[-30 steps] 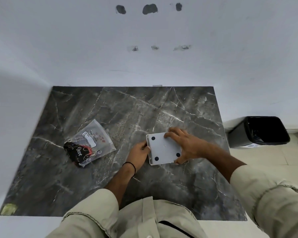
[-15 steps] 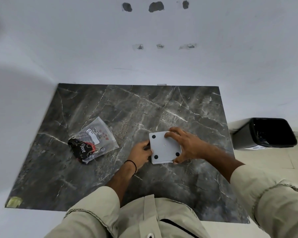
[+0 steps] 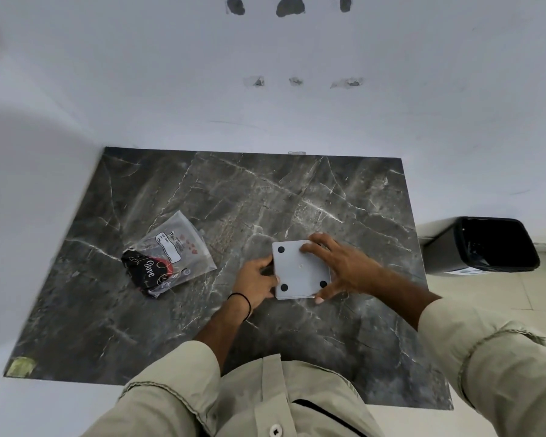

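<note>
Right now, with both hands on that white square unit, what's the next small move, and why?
Probably turn the white square unit over. Its black pads face up, so it seems to lie upside down on the marble table. The left hand grips its left edge and the right hand spans its right side, so both look placed for a flip.

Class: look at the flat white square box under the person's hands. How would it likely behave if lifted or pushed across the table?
The box probably stays stiff: its edges look straight. Flat and low, it is unlikely to roll or tip. Its black feet face up, so it may slide easily on the table.
</note>
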